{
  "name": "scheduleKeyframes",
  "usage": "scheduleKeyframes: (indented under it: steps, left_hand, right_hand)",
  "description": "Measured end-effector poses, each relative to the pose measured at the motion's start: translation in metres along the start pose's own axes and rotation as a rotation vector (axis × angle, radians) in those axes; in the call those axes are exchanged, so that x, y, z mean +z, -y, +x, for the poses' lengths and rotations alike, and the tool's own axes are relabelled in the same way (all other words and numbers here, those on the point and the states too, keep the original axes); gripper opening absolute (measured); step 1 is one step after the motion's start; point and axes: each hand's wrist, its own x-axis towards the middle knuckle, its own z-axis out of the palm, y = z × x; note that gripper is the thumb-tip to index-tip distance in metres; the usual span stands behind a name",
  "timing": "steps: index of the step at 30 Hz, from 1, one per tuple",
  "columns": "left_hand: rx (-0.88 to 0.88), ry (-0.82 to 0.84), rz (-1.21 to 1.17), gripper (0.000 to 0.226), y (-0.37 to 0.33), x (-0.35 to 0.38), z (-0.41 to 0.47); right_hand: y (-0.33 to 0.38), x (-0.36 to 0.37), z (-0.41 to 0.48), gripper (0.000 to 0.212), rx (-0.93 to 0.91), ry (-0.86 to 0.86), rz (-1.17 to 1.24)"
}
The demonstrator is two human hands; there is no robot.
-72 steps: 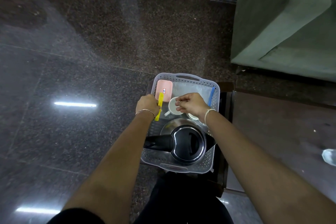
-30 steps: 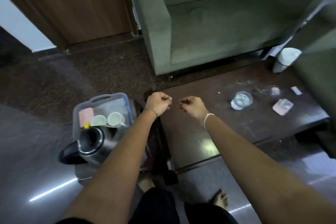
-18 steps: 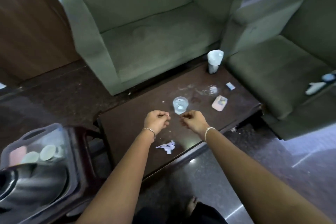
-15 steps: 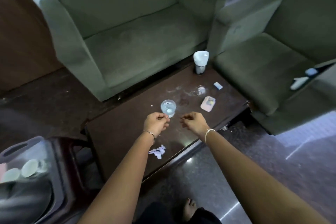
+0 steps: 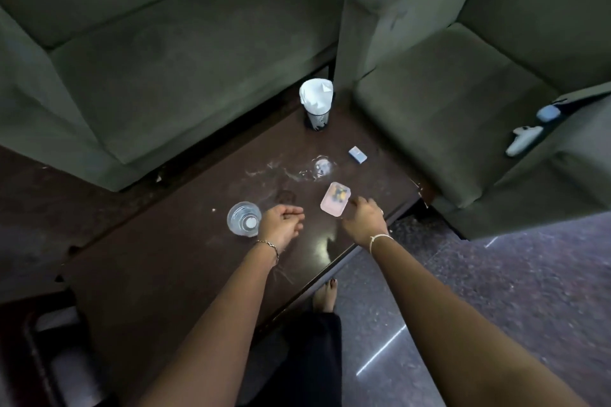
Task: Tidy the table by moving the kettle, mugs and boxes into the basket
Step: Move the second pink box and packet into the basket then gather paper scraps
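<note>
A pale pink box [image 5: 334, 200] lies flat on the dark wooden table [image 5: 185, 261], and a small blue box [image 5: 357, 154] lies beyond it near the table's far right edge. My right hand [image 5: 363, 217] hovers just right of the pink box with fingers reaching toward its near corner, holding nothing. My left hand [image 5: 282, 222] floats over the table middle, fingers loosely curled and empty, beside a clear plastic cup [image 5: 244, 219]. The basket, kettle and mugs are out of view.
A dark cup stuffed with white tissue [image 5: 316, 107] stands at the table's far edge. A crumpled clear wrapper [image 5: 319, 168] lies behind the pink box. Green armchairs [image 5: 172, 53] hem the table at the back and right. A dark stool edge [image 5: 36, 340] shows bottom left.
My view swung right from the basket to the table. Both hands moved forward; the right hand reached toward the pink box and both fists loosened.
</note>
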Motion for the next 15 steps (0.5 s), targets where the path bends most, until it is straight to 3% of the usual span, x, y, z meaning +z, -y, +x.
scheduleKeyframes:
  steps: [7, 12, 15]
  left_hand:
    - [-0.141, -0.001, 0.022, 0.021, 0.007, 0.041, 0.08]
    - [-0.237, 0.004, 0.002, 0.021, 0.027, 0.063, 0.109]
    - [-0.281, 0.019, -0.01, 0.022, 0.033, 0.071, 0.111]
  right_hand:
    - [-0.014, 0.013, 0.095, 0.1, -0.082, 0.126, -0.187]
    - [-0.027, 0.041, 0.132, 0.113, -0.147, 0.189, -0.265]
    - [-0.035, 0.053, 0.14, 0.104, -0.182, 0.139, -0.276]
